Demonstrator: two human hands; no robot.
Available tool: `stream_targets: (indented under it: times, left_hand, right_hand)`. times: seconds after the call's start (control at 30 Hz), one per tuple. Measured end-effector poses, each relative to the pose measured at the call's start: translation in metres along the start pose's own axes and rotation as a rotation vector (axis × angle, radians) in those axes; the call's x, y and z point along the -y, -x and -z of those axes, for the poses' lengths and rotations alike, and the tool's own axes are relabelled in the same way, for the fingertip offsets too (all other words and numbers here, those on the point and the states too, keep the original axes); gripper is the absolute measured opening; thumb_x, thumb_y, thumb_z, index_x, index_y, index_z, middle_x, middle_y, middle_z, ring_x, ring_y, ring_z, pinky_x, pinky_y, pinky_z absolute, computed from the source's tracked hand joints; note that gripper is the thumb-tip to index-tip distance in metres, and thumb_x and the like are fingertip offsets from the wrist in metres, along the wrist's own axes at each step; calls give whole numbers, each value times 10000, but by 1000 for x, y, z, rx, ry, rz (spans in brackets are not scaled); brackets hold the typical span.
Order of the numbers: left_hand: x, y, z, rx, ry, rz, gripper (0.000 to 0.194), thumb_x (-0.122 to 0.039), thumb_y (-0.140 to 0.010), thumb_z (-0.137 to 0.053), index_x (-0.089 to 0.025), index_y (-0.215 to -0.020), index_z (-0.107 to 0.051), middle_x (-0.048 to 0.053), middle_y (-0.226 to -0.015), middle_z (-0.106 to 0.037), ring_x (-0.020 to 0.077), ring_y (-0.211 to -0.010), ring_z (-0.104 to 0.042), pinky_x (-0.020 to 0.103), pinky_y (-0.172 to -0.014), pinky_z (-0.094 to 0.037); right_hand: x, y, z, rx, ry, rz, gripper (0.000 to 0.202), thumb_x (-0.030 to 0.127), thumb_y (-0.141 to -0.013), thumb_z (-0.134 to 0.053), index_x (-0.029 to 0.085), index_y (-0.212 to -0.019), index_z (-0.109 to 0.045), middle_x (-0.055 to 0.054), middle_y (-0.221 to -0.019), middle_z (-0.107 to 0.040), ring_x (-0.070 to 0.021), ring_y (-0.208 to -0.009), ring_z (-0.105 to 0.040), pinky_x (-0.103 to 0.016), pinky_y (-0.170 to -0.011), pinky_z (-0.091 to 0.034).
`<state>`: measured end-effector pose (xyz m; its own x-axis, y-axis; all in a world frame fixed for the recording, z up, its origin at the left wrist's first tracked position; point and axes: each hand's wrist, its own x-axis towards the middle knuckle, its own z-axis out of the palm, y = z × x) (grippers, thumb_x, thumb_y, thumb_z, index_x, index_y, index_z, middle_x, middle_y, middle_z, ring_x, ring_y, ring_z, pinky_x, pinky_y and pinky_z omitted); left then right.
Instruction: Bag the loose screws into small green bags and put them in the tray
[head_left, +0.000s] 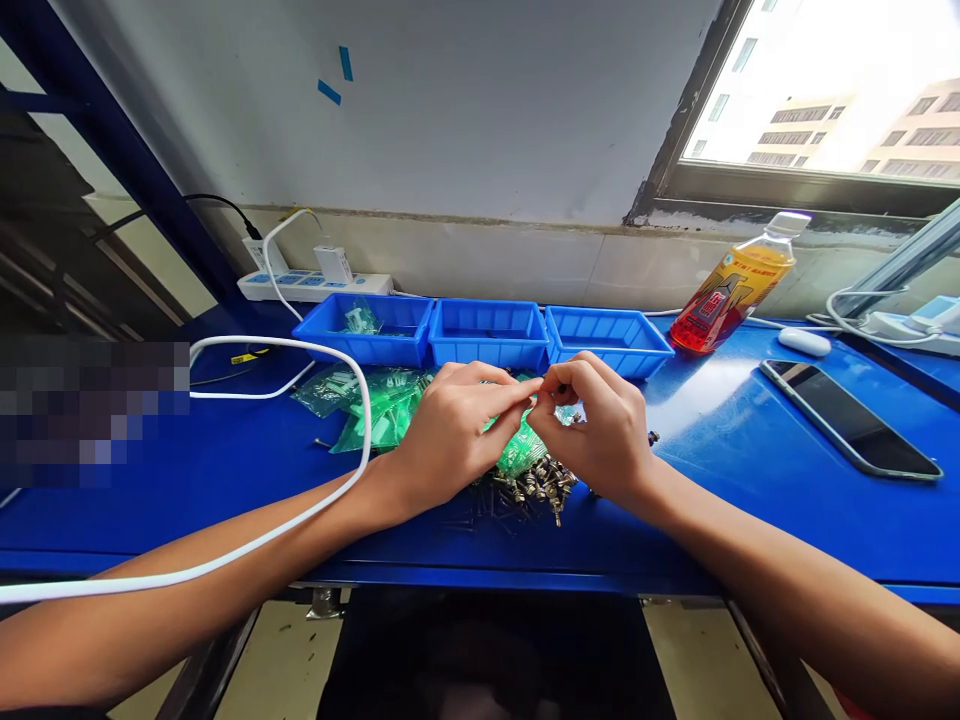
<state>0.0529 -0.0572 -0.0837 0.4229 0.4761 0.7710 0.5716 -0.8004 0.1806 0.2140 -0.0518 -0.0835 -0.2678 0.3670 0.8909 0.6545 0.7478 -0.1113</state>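
My left hand (469, 425) and my right hand (596, 425) meet fingertip to fingertip above the middle of the blue table. Both are closed in a pinch; whatever sits between the fingertips is too small or hidden to name. A small dark bit shows by the right fingers, its kind unclear. Below the hands lies a heap of brass-coloured screws (551, 482), with thin dark screws (495, 500) on its left side. Green plastic bags (386, 410) of small parts lie behind and left of my left hand, partly covered by it.
Three blue bins stand in a row: a left bin (352, 352) holding a small clear bag, a middle bin (489, 352) and a right bin (611, 362). A drink bottle (735, 285) and a phone (851, 420) are on the right. A white cable (360, 390) loops across my left forearm.
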Motion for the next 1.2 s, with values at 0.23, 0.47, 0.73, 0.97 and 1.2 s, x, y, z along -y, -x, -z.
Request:
stream_targets:
  times: [0.23,0.47,0.73,0.97,1.2]
  left_hand:
    - [-5,-4,4,-20,153,165,206,-205,-859,-537,-173,-968,-709,47,-869,-732,155,-821,-663,284,-728,-508]
    - [-7,-7,6,-14,270,271,178,-209,-827,-563,-160,-882,-725,48,-828,-730,152,-794,-661,263,-726,-531]
    - [-7,-5,5,-23,234,220,191,-204,-834,-545,-159,-887,-722,47,-857,-723,148,-802,-658,256,-751,-534]
    - [-5,-2,1,-39,195,156,211,-213,-859,-530,-157,-944,-715,56,-899,-727,165,-867,-663,286,-800,-533]
    - [-8,1,-4,-40,232,168,235,-179,-861,-521,-131,-1003,-701,74,-960,-721,176,-937,-659,296,-840,-541]
  right_hand:
    - [2,-2,3,-15,-16,5,145,57,-729,-489,200,-703,-479,23,-608,-522,-90,-532,-489,-211,-504,-430]
    - [5,-3,6,-29,-21,18,122,74,-769,-522,191,-737,-517,16,-627,-556,-88,-544,-520,-208,-514,-449]
    - [6,-2,5,-11,-16,20,118,75,-776,-519,183,-729,-517,3,-614,-554,-102,-544,-515,-227,-519,-450]
    - [5,-1,4,-20,-7,12,120,79,-777,-511,193,-739,-513,13,-628,-551,-98,-556,-518,-221,-526,-451]
    - [5,-1,2,-40,26,-6,134,72,-756,-506,201,-720,-493,25,-619,-535,-90,-541,-499,-212,-518,-440]
